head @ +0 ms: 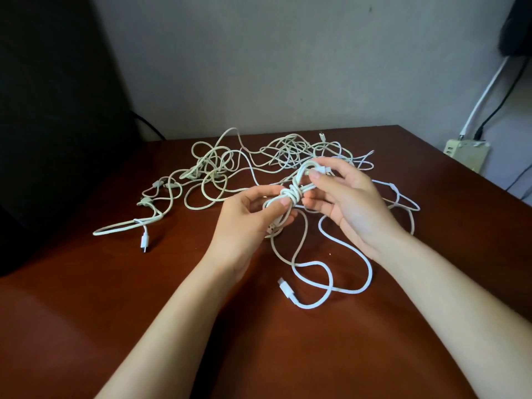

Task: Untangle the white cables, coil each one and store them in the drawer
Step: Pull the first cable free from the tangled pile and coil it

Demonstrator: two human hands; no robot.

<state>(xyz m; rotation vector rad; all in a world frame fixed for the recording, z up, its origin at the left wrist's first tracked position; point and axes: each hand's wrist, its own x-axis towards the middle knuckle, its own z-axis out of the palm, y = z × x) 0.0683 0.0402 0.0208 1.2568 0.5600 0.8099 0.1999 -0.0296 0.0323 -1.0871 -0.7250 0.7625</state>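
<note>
Two hands work at the centre of the brown table (86, 312), both on one half-coiled white cable (290, 194) held just above the top. The left hand (247, 214) grips the lower part of the bundle, fingers curled round it and thumb pressed on the wrapped middle. The right hand (345, 197) pinches the bundle's upper loop at 1 o'clock from the wrap, thumb and forefinger closed on it, other fingers loosely bent. A loose tail (365, 272) drops from the bundle toward 6 o'clock and snakes over the table in wide curves. It ends in a white connector (283, 285) lying flat at 6 o'clock from the hands. The tangled pile of white cables (218, 165) lies on the table at 11 to 12 o'clock behind the hands; the number of cables cannot be told. At 9 o'clock a long flat loop (115, 227) runs out from the pile, with a small plug (144, 240) beside it. At 3 o'clock another white loop (403, 200) shows past the right hand. A power strip (466, 152) sits at 2 o'clock beyond the table edge, against the wall, with a white and a black lead in it. A dark object (43, 110) fills the 9 to 10 o'clock side.
</note>
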